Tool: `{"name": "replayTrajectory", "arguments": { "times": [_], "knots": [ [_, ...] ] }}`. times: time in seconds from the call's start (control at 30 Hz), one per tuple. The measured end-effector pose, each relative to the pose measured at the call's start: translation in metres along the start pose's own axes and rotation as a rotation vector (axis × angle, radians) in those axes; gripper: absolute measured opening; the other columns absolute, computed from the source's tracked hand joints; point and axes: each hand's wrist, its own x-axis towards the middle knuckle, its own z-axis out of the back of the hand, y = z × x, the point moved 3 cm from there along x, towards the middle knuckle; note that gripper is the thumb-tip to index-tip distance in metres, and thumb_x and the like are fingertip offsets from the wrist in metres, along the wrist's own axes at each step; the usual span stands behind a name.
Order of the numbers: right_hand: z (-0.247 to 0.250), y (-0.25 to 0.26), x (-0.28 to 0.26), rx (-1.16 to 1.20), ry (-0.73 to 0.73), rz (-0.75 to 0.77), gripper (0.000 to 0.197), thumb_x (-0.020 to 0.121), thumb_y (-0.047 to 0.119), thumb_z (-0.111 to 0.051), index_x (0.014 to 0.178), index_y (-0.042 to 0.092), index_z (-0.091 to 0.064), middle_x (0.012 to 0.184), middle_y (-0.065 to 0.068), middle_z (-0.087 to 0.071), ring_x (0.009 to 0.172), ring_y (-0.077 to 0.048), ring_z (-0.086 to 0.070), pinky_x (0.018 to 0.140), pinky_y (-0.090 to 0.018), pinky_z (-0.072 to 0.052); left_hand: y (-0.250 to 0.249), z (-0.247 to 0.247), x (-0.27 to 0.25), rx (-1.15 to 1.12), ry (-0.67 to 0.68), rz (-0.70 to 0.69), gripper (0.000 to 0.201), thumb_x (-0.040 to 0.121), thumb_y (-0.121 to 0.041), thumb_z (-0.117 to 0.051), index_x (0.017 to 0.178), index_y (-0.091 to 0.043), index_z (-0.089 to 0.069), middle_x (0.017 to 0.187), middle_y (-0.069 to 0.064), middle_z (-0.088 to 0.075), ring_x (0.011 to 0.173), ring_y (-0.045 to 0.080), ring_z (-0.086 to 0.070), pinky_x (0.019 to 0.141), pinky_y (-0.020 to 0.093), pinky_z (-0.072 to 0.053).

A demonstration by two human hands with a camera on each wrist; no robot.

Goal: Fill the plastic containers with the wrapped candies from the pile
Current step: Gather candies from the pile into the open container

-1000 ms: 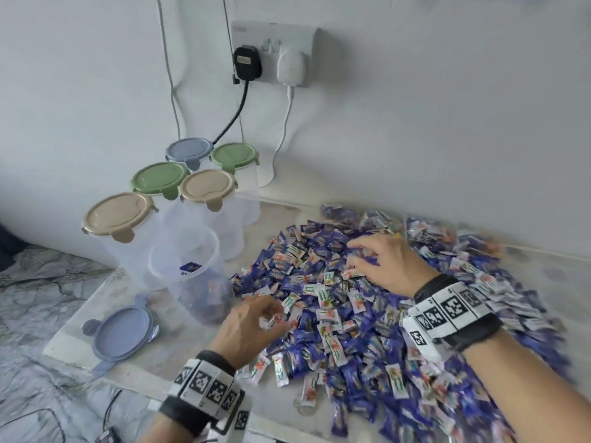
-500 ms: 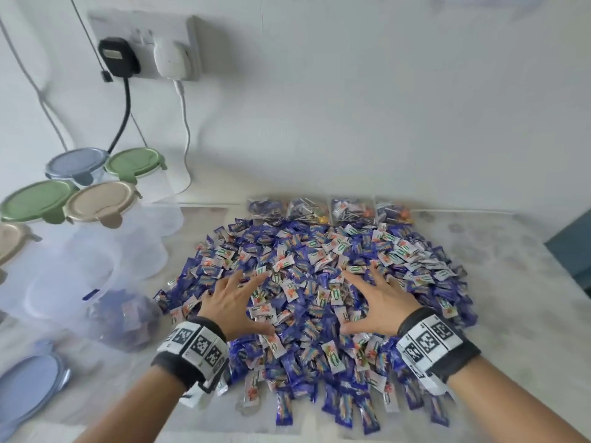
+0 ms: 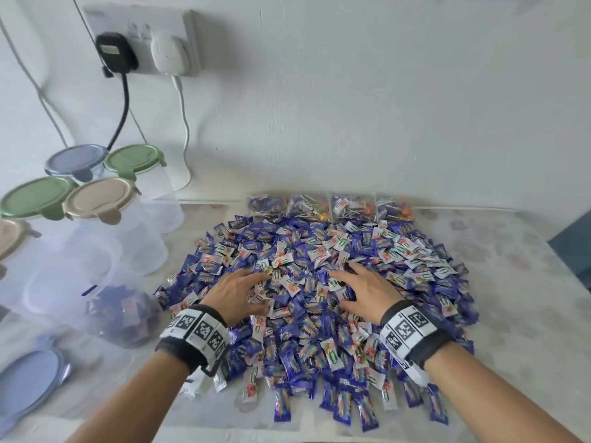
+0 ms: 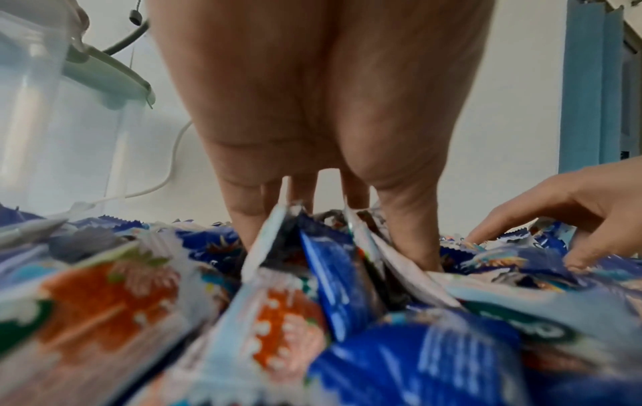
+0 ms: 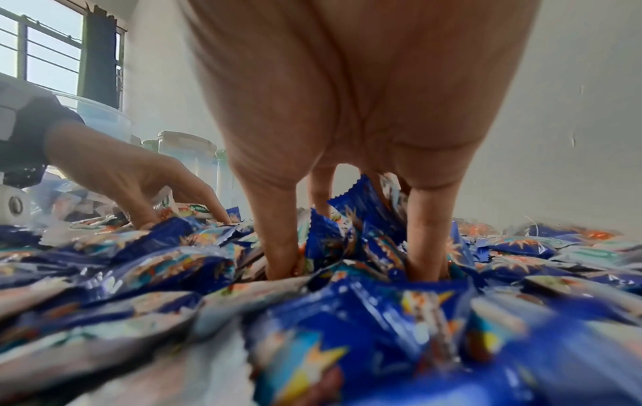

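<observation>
A broad pile of blue and white wrapped candies [image 3: 335, 251] covers the middle of the counter. My left hand [image 3: 246, 287] and right hand [image 3: 358, 289] both lie on its near centre, a short gap apart, fingers spread with the tips pushed down among the wrappers. The left wrist view shows the left hand [image 4: 323, 137] with wrappers standing up between its fingers and thumb. The right hand [image 5: 347, 123] has its thumb and fingers sunk into the pile. An open clear container [image 3: 108, 282] stands left of the pile with some candies in its bottom.
Several lidded clear containers [image 3: 99, 199] cluster at the back left. A loose blue lid [image 3: 28, 378] lies near the front left edge. Clear bags of lollipops [image 3: 329, 206] line the wall behind the pile. Cables hang from a wall socket [image 3: 144, 46].
The view swung from the containers to the pile. My left hand came off the pile's left edge to its middle. Both hands went from flat and spread to fingertips dug in, closer together.
</observation>
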Motion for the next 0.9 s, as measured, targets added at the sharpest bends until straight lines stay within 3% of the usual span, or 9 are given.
{"name": "replayTrajectory", "arguments": {
  "times": [0.07, 0.13, 0.23, 0.3, 0.43, 0.57, 0.7, 0.9],
  "knots": [
    [0.0, 0.001, 0.0, -0.001, -0.005, 0.005, 0.06, 0.095, 0.032, -0.059, 0.147, 0.039, -0.032, 0.152, -0.01, -0.031, 0.125, -0.032, -0.05, 0.097, -0.042, -0.048, -0.001, 0.001, 0.001, -0.017, 0.005, 0.005, 0.073, 0.082, -0.053, -0.071, 0.146, -0.04, -0.038, 0.155, 0.003, -0.033, 0.139, 0.024, -0.037, 0.114, 0.042, -0.031],
    [0.004, 0.003, 0.0, 0.005, -0.049, 0.022, 0.051, 0.096, 0.025, -0.057, 0.143, 0.033, -0.039, 0.133, -0.008, -0.047, 0.11, -0.027, -0.057, 0.087, -0.037, -0.05, -0.003, 0.002, 0.002, -0.021, 0.004, 0.001, 0.07, 0.083, -0.052, -0.07, 0.145, -0.039, -0.039, 0.152, 0.004, -0.037, 0.135, 0.024, -0.042, 0.112, 0.041, -0.034],
    [0.016, 0.005, -0.001, 0.031, -0.161, 0.03, 0.033, 0.096, 0.016, -0.055, 0.129, 0.019, -0.057, 0.119, -0.007, -0.06, 0.108, -0.027, -0.061, 0.086, -0.035, -0.051, -0.003, 0.007, 0.004, -0.009, -0.012, -0.024, 0.061, 0.086, -0.048, -0.068, 0.142, -0.036, -0.045, 0.134, 0.002, -0.051, 0.116, 0.018, -0.052, 0.097, 0.031, -0.04],
    [0.021, 0.004, -0.001, 0.03, -0.182, 0.032, 0.033, 0.097, 0.017, -0.056, 0.13, 0.017, -0.058, 0.124, -0.009, -0.062, 0.113, -0.027, -0.06, 0.091, -0.036, -0.05, -0.002, 0.011, 0.005, 0.003, -0.024, -0.031, 0.057, 0.087, -0.046, -0.068, 0.139, -0.035, -0.049, 0.125, 0.0, -0.054, 0.108, 0.017, -0.054, 0.09, 0.028, -0.041],
    [0.024, 0.004, -0.002, 0.076, -0.166, 0.048, 0.036, 0.097, 0.018, -0.057, 0.133, 0.014, -0.057, 0.132, -0.01, -0.06, 0.12, -0.024, -0.057, 0.1, -0.033, -0.045, 0.001, 0.015, 0.006, 0.007, -0.08, -0.044, 0.048, 0.088, -0.043, -0.069, 0.132, -0.032, -0.056, 0.118, -0.002, -0.056, 0.101, 0.014, -0.053, 0.087, 0.027, -0.041],
    [0.028, 0.003, -0.003, 0.126, -0.174, 0.027, 0.037, 0.097, 0.02, -0.059, 0.133, 0.015, -0.058, 0.131, -0.01, -0.062, 0.119, -0.023, -0.059, 0.101, -0.032, -0.045, 0.005, 0.021, 0.007, -0.026, -0.165, -0.085, 0.038, 0.086, -0.032, -0.075, 0.122, -0.025, -0.066, 0.112, -0.001, -0.061, 0.091, 0.01, -0.051, 0.085, 0.023, -0.044],
    [0.036, 0.003, -0.004, 0.143, -0.185, 0.02, 0.038, 0.096, 0.021, -0.06, 0.133, 0.013, -0.059, 0.13, -0.009, -0.063, 0.119, -0.022, -0.06, 0.103, -0.032, -0.044, 0.007, 0.029, 0.004, -0.068, -0.234, -0.112, 0.031, 0.084, -0.022, -0.077, 0.115, -0.02, -0.071, 0.105, 0.002, -0.066, 0.09, 0.015, -0.06, 0.086, 0.031, -0.052],
    [0.047, 0.004, -0.006, 0.17, -0.191, 0.033, 0.039, 0.095, 0.021, -0.062, 0.133, 0.013, -0.059, 0.134, -0.008, -0.061, 0.117, -0.019, -0.061, 0.101, -0.026, -0.042, 0.009, 0.04, 0.002, -0.081, -0.309, -0.146, 0.026, 0.085, -0.019, -0.077, 0.11, -0.016, -0.073, 0.098, 0.001, -0.066, 0.082, 0.01, -0.053, 0.077, 0.02, -0.044]
  ]
}}
